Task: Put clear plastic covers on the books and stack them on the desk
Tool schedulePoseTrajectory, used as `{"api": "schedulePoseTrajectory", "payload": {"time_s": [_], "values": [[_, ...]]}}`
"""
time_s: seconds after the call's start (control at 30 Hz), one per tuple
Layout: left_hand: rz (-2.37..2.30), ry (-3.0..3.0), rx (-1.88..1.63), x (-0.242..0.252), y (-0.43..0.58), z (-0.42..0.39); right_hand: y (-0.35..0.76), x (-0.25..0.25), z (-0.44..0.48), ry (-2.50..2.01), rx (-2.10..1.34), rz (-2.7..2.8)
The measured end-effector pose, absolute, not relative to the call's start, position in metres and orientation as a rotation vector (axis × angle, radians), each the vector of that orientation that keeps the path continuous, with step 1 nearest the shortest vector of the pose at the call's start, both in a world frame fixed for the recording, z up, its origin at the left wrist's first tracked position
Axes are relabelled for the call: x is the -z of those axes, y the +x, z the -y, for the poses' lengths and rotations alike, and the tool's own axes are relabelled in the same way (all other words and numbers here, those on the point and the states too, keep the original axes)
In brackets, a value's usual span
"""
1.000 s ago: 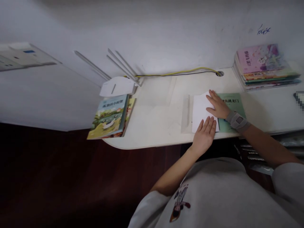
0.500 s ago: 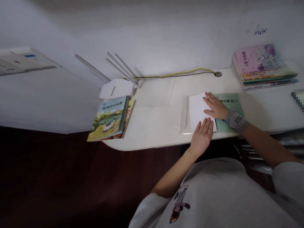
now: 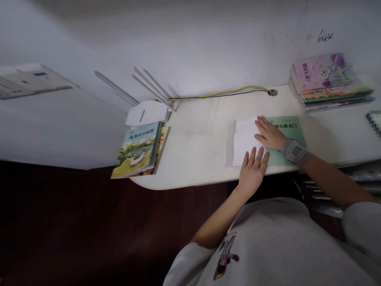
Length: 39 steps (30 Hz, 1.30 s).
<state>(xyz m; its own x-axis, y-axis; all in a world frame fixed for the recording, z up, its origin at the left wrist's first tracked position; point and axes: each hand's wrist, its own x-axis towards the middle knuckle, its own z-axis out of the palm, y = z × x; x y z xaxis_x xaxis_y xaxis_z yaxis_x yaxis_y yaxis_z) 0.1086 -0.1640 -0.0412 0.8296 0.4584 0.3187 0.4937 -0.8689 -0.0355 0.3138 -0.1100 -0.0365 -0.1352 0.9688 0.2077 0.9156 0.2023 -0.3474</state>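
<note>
A white page or sheet lies over the left part of a green book with dark Chinese characters on its cover. Clear plastic film shows as a narrow strip along the sheet's left side. My left hand rests, fingers extended, on the sheet's lower right part near the table's front edge. Higher up, my right hand, with a grey band at the wrist, lies flat with fingers spread across the sheet's right edge and the green cover. What is under my palms is hidden.
A white router with tall antennas stands at the left of the white table. In front of it, two picture books overlap. A book stack sits at the back right. A yellow cable runs along the wall into a hole.
The white sheet's left edge has shifted slightly left, leaving a narrower strip of plastic beside it. My left hand's fingers are a little more spread. My right hand has barely moved.
</note>
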Motion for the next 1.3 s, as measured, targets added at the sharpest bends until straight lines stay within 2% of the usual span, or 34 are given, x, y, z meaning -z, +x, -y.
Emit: {"api": "schedulePoseTrajectory", "payload": {"time_s": [0.8, 1.0, 1.13, 1.3], "values": [[0.735, -3.022, 0.342, 0.031, 0.104, 0.158, 0.308, 0.038, 0.107, -1.703, -0.05, 2.517], [1.402, -2.796, 0.301, 0.012, 0.069, 0.12, 0.326, 0.023, 0.085, -1.537, -0.285, 2.805], [1.831, -2.863, 0.608, 0.022, 0.036, 0.096, 0.32, 0.006, 0.088, -1.57, -0.311, 2.824], [1.852, -2.983, 1.275, 0.024, 0.016, 0.104, 0.276, 0.002, 0.167, -1.897, 0.069, 2.352]]}}
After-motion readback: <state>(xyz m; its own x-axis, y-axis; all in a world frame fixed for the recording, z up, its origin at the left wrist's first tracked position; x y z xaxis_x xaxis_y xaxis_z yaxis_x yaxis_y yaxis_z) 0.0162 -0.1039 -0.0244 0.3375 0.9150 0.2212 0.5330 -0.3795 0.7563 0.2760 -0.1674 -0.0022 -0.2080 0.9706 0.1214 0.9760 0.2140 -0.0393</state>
